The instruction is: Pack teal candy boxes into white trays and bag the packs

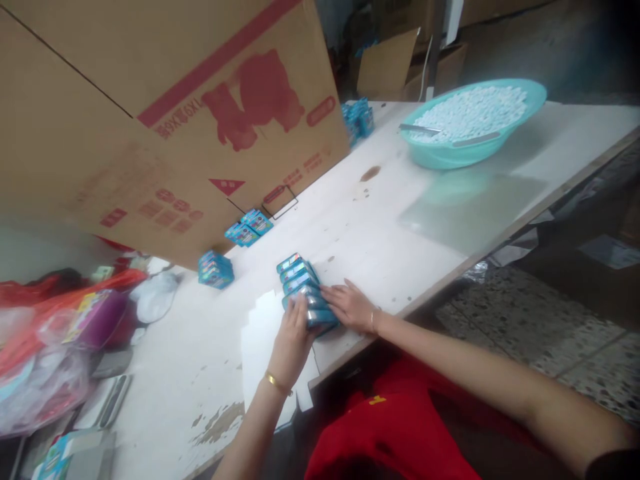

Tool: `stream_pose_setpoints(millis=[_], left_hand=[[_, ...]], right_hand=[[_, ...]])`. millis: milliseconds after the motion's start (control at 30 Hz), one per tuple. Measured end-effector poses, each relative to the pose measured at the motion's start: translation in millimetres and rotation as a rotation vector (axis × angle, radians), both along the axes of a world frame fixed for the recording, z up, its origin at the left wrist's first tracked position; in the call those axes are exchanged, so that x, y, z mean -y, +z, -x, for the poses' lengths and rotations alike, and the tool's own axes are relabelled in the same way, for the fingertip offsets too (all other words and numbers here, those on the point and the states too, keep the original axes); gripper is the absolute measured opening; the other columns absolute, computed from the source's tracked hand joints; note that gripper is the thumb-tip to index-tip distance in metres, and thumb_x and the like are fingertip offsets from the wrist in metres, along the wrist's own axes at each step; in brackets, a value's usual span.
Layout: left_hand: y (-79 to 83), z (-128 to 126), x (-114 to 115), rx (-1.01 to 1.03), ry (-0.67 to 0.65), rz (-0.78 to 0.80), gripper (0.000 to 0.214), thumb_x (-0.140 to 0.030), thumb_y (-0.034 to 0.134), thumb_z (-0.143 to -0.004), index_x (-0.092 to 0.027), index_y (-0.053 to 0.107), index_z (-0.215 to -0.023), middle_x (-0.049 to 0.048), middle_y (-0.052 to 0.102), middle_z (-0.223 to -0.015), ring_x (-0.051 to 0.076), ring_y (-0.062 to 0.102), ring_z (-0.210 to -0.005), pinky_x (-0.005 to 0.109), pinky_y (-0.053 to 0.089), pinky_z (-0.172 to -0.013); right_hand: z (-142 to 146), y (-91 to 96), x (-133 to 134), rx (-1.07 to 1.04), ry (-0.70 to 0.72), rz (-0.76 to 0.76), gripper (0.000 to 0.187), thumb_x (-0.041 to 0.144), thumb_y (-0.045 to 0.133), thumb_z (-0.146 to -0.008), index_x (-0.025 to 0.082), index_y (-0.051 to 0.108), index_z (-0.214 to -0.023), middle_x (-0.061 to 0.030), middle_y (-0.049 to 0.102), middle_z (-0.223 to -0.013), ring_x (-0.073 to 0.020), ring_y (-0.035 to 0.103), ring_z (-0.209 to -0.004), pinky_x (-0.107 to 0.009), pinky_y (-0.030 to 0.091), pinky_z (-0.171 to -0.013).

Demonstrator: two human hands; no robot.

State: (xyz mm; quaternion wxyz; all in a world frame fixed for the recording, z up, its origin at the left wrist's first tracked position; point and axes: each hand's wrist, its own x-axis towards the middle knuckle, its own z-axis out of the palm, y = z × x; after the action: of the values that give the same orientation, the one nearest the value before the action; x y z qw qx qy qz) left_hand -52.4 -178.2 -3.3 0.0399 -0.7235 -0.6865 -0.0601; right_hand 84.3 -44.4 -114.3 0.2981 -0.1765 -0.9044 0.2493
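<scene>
A row of small blue boxes [301, 277] stands on the table near its front edge, slightly blurred. Bent fingers of my left hand [294, 337] grip the near left part of this row. My right hand [350, 308] lies along the row's right side, its fingers stretched out and touching the boxes. Beneath and left of my left hand is a flat white sheet of card [257, 340] with stepped edges. Some of the nearest boxes are partly covered by my left fingers.
A large cardboard carton [190, 153] stands along the table's far side. Before it are small groups of blue boxes [216, 270] and blue packets [250, 228]. A turquoise basin [450, 157] of white pieces holds a metal scoop [420, 129]. Plastic bags [55, 373] lie left.
</scene>
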Motion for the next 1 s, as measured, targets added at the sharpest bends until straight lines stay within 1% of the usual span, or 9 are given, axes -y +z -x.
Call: stream_pose_setpoints(millis=[167, 267, 433, 567, 633, 700, 800, 900, 1000], left_hand=[[9.2, -10, -1, -0.144, 0.108, 0.106, 0.064, -0.032, 0.049, -0.089, -0.015, 0.022, -0.144, 0.0138, 0.042, -0.142, 0.029, 0.035, -0.133, 0.039, 0.048, -0.096], [14.6, -8, 1, -0.185, 0.127, 0.128, 0.060, -0.031, 0.049, -0.089, -0.016, 0.026, -0.142, 0.0114, 0.044, -0.141, 0.027, 0.039, -0.131, 0.037, 0.050, -0.093], [17.6, -11, -2, -0.240, 0.147, 0.147, 0.057, -0.028, 0.047, -0.090, -0.016, 0.028, -0.142, 0.0119, 0.044, -0.141, 0.028, 0.042, -0.128, 0.038, 0.052, -0.090], [14.1, -23, -7, -0.334, 0.142, 0.197, 0.052, -0.012, 0.039, -0.088, -0.015, 0.035, -0.140, 0.0124, 0.040, -0.144, 0.035, 0.041, -0.128, 0.044, 0.054, -0.082], [9.2, -23, -5, -0.355, 0.127, 0.156, 0.054, -0.006, 0.035, -0.087, -0.015, 0.036, -0.140, 0.0122, 0.037, -0.146, 0.036, 0.036, -0.131, 0.048, 0.050, -0.088], [2.3, -18, 0, -0.338, 0.106, 0.086, 0.053, -0.013, 0.039, -0.088, -0.014, 0.033, -0.141, 0.0135, 0.033, -0.147, 0.035, 0.030, -0.135, 0.051, 0.041, -0.099], [-9.0, -4, 7, -0.289, 0.128, -0.002, 0.065, -0.036, 0.048, -0.087, -0.007, 0.028, -0.142, 0.0197, 0.028, -0.148, 0.034, 0.023, -0.138, 0.052, 0.029, -0.108], [-17.1, 4, 11, -0.252, 0.157, -0.030, 0.078, -0.049, 0.049, -0.084, -0.003, 0.025, -0.142, 0.0224, 0.026, -0.148, 0.034, 0.019, -0.139, 0.051, 0.025, -0.110], [-18.8, 6, 11, -0.234, 0.124, -0.017, 0.089, -0.061, 0.051, -0.078, -0.005, 0.026, -0.142, 0.0226, 0.026, -0.148, 0.036, 0.019, -0.138, 0.055, 0.017, -0.111]], right_hand=[[-3, 3.7, 1, -0.005, 0.026, 0.034, 0.047, 0.031, 0.042, -0.087, 0.020, 0.045, -0.133, -0.0070, 0.041, -0.142, -0.0243, 0.045, -0.120, -0.053, 0.020, -0.107], [-2, 4.8, 1, 0.017, 0.031, 0.033, 0.050, 0.033, 0.048, -0.082, 0.020, 0.047, -0.130, -0.0081, 0.041, -0.142, -0.0258, 0.044, -0.120, -0.055, 0.018, -0.107], [-1, 4.6, 2, 0.051, 0.031, 0.030, 0.049, 0.033, 0.050, -0.080, 0.019, 0.050, -0.126, -0.0087, 0.041, -0.142, -0.0264, 0.044, -0.119, -0.054, 0.017, -0.107], [-2, 5.2, 4, 0.095, 0.051, 0.016, 0.057, 0.038, 0.051, -0.080, 0.019, 0.043, -0.133, -0.0085, 0.037, -0.145, -0.0284, 0.039, -0.123, -0.056, 0.013, -0.109], [-3, 5.3, 5, 0.110, 0.065, 0.011, 0.062, 0.041, 0.050, -0.081, 0.019, 0.038, -0.137, -0.0080, 0.035, -0.146, -0.0291, 0.037, -0.125, -0.056, 0.010, -0.109], [-3, 4.3, 4, 0.101, 0.081, 0.025, 0.066, 0.043, 0.049, -0.082, 0.019, 0.030, -0.141, -0.0081, 0.033, -0.147, -0.0281, 0.036, -0.126, -0.056, 0.009, -0.110], [-3, 1.1, 1, 0.074, 0.099, 0.045, 0.072, 0.047, 0.047, -0.084, 0.019, 0.021, -0.145, -0.0094, 0.031, -0.148, -0.0266, 0.035, -0.129, -0.055, 0.006, -0.111], [0, -0.6, 1, 0.059, 0.116, 0.065, 0.071, 0.049, 0.047, -0.086, 0.021, 0.021, -0.145, -0.0096, 0.034, -0.146, -0.0260, 0.035, -0.129, -0.055, 0.003, -0.111], [1, 1.4, 5, 0.014, 0.095, 0.122, 0.065, 0.047, 0.044, -0.088, 0.021, 0.024, -0.144, -0.0098, 0.040, -0.142, -0.0238, 0.038, -0.128, -0.054, 0.009, -0.111]])
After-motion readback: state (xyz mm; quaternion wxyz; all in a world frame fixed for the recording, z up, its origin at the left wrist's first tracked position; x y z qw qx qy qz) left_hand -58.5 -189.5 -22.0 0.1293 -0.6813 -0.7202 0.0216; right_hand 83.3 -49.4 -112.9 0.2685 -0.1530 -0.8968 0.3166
